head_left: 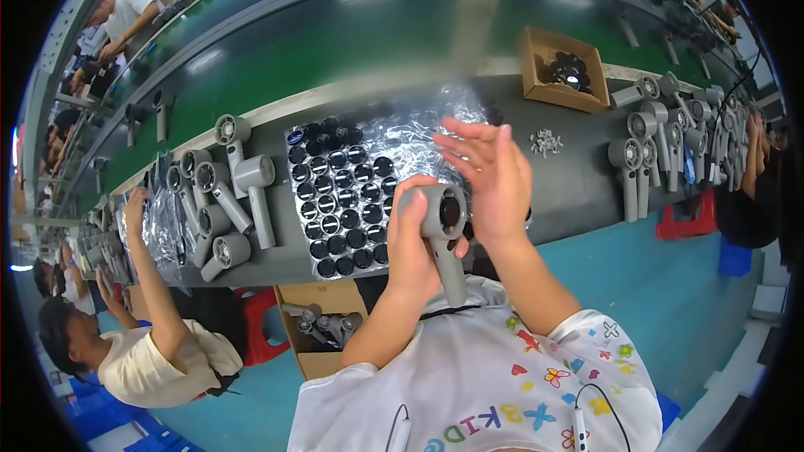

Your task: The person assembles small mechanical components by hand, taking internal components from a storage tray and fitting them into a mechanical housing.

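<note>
A grey handheld fan [450, 272] is in my left hand [409, 247], its round head up and its handle pointing down toward my shirt. The fingers wrap around the head, and a dark round part shows in the middle of it. My right hand [501, 188] is raised just to the right of the fan, fingers stretched and apart, nothing visible in it. Beyond both hands lies a shiny silver sheet [410, 138] on the dark bench. Rows of black round caps [349, 217] cover its left side; my hands hide part of the sheet.
A cardboard box [563, 99] of black parts and a pile of small pale pieces [546, 142] are at right. Grey fans [255, 176] lie left, with more fans [641, 130] right. A green conveyor [360, 42] runs behind. Beside me at left a co-worker [167, 360] sits.
</note>
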Demonstrator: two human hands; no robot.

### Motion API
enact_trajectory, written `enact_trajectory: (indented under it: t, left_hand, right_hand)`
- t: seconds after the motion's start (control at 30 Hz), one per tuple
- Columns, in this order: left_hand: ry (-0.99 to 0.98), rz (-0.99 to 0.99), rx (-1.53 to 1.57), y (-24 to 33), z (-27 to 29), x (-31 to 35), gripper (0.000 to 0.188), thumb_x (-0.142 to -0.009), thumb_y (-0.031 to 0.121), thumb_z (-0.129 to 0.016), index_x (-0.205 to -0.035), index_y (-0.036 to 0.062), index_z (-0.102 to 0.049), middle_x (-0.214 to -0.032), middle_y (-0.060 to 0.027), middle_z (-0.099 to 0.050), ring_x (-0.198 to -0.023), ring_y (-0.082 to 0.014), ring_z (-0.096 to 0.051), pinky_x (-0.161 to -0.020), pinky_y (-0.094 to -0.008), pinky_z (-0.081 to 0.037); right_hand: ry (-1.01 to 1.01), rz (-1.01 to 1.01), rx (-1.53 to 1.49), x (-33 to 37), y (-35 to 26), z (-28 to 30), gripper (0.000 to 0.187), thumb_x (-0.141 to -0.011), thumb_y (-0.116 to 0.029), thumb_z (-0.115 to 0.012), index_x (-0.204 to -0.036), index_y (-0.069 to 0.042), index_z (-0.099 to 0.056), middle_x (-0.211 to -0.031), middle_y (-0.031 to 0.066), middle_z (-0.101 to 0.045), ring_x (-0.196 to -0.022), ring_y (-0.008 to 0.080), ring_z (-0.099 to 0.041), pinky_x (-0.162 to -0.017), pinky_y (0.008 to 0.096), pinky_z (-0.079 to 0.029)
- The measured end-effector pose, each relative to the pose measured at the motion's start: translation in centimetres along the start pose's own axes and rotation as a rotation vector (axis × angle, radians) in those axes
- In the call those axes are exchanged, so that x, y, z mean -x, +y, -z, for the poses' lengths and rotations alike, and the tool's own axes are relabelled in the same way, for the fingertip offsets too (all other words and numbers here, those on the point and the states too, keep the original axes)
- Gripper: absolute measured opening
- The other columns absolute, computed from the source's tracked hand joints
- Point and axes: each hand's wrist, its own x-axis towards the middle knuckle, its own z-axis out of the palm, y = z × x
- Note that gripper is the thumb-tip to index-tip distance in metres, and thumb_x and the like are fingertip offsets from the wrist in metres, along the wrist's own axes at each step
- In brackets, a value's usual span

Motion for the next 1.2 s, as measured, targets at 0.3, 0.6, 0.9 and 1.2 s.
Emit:
enact_trajectory:
  t: [0.3, 0.6, 0.9, 1.2]
  left_hand:
    - [0.077, -0.017, -0.068, 0.5, 0.9, -0.7, 0.026, -0.104, 0.039, -0.053, -0.119, 0.0181, -0.053, -0.099, -0.0070, -0.063, -0.076, -0.0192, -0.060, -0.050, -0.0328, -0.049]
    - [-0.048, 0.007, -0.080, -0.1, -0.5, -0.6, 0.030, -0.104, 0.037, -0.055, -0.122, 0.0129, -0.050, -0.100, -0.0082, -0.063, -0.070, -0.0155, -0.064, -0.050, -0.0315, -0.051]
    - [-0.028, 0.190, 0.041, 0.1, 1.8, -1.6, 0.039, -0.104, 0.042, -0.056, -0.134, 0.0198, -0.043, -0.105, -0.0089, -0.062, -0.078, -0.0235, -0.063, -0.050, -0.0353, -0.051]
    - [0.035, -0.033, -0.398, 4.8, 5.4, -3.1, 0.065, -0.093, 0.045, -0.069, -0.137, 0.0009, -0.049, -0.099, -0.0182, -0.068, -0.066, -0.0300, -0.071, -0.053, -0.0435, -0.062]
  right_hand:
    - [0.147, 0.272, 0.112, -1.7, -3.7, 2.7, 0.056, -0.113, -0.043, -0.030, -0.115, 0.003, -0.061, -0.127, 0.0223, -0.067, -0.116, 0.0312, -0.066, -0.102, 0.0444, -0.048]
    - [-0.155, 0.044, 0.101, 0.6, 0.2, -0.8, 0.060, -0.113, -0.043, -0.028, -0.112, 0.006, -0.062, -0.119, 0.0245, -0.069, -0.109, 0.0315, -0.070, -0.101, 0.0418, -0.053]
    - [-0.023, -0.125, -0.033, -0.7, -1.5, 6.0, 0.052, -0.111, -0.040, -0.038, -0.113, 0.006, -0.061, -0.115, 0.0231, -0.070, -0.102, 0.0308, -0.072, -0.090, 0.0399, -0.057]
    - [0.659, 0.360, 0.566, 1.8, -6.1, 21.1, 0.020, -0.104, -0.020, -0.059, -0.103, -0.001, -0.067, -0.094, 0.0099, -0.070, -0.081, 0.0158, -0.066, -0.074, 0.0267, -0.050]
